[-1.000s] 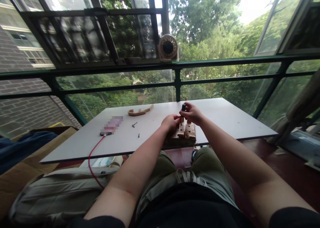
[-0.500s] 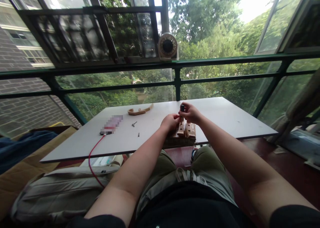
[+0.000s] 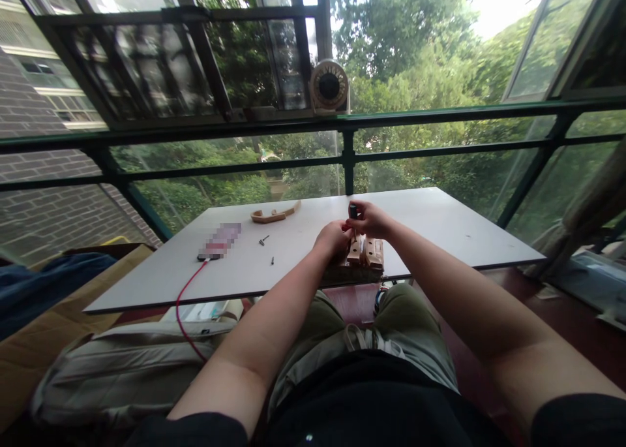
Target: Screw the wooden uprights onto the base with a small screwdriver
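My right hand [image 3: 370, 219] is closed round the dark handle of a screwdriver [image 3: 353, 209], which stands upright with its shaft pointing down. Below it lies a wooden block assembly [image 3: 373, 254] with dark round holes, at the table's near edge. My left hand [image 3: 334, 238] is closed at the block's left side, its fingertips by the screwdriver's shaft. What those fingers pinch is hidden. To the left, a few small screws [image 3: 264, 240] lie on the white table [image 3: 303, 264], with a single screw [image 3: 272, 261] nearer to me.
A curved wooden piece [image 3: 275, 216] rests at the table's back. Left of it is a blurred-out phone [image 3: 222, 241] with a red cable [image 3: 182, 290] hanging over the edge. A round fan [image 3: 329, 87] stands by the green railing [image 3: 244, 169]. A grey bag [image 3: 122, 369] is below left.
The screwdriver's handle has tilted slightly to the left with my right hand. My left hand stays at the block. The whole view has shifted a little.
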{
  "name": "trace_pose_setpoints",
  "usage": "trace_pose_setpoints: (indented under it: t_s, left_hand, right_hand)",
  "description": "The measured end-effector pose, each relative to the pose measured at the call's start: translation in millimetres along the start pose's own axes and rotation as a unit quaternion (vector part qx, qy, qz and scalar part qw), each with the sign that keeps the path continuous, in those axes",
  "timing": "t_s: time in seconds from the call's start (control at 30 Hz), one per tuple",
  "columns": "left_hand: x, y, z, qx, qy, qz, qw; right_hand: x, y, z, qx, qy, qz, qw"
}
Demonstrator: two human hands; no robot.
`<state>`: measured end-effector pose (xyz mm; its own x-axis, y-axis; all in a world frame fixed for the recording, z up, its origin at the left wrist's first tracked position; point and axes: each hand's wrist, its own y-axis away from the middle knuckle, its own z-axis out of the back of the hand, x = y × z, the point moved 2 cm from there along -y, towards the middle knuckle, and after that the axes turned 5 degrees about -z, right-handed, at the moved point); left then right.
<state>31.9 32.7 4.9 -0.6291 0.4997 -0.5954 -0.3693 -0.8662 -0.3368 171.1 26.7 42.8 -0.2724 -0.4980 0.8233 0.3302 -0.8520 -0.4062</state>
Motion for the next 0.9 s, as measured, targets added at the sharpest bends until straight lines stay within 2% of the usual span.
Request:
trace_pose_setpoints:
  t_s: [0.2,0.37,0.47,0.53,0.63,0.73,0.83,0.9]
  left_hand:
    - [3.8,-4.2,-1.2,-0.007,-0.006,-0.003,1.0]
    - [11.8,-6.7,-3.0,-0.019,0.036,-0.007,0.999]
    - [16.8,-8.4,0.4,-0.019,0.076,-0.01,0.997]
    - [21.4,-11.3,9.8,-0.059,0.17,-0.022,0.983]
    - [38.4,-15.7,39.9,-0.167,0.304,0.017,0.938]
    - [70.6,-13.9,86.6,-0.283,0.302,0.07,0.908]
    - [113.1,-5.1,132.9,-0.283,0.163,0.129,0.936]
    - [141.1,2.1,156.4,-0.235,-0.007,0.187,0.954]
  right_hand:
    - [-1.0,2.0,-4.3,-0.032,0.07,-0.012,0.997]
    - [0.2,3.7,-8.1,-0.123,0.208,0.033,0.97]
    - [2.8,1.4,-10.5,-0.135,0.197,0.032,0.971]
    - [8.1,0.0,-10.8,-0.129,0.152,0.029,0.98]
    - [20.7,4.2,-6.3,-0.12,0.049,0.009,0.992]
    - [30.1,21.7,8.4,-0.173,-0.009,0.023,0.985]
    - [16.9,48.7,30.4,-0.214,-0.013,0.033,0.976]
    - [-7.8,67.0,46.1,-0.241,0.006,0.008,0.97]
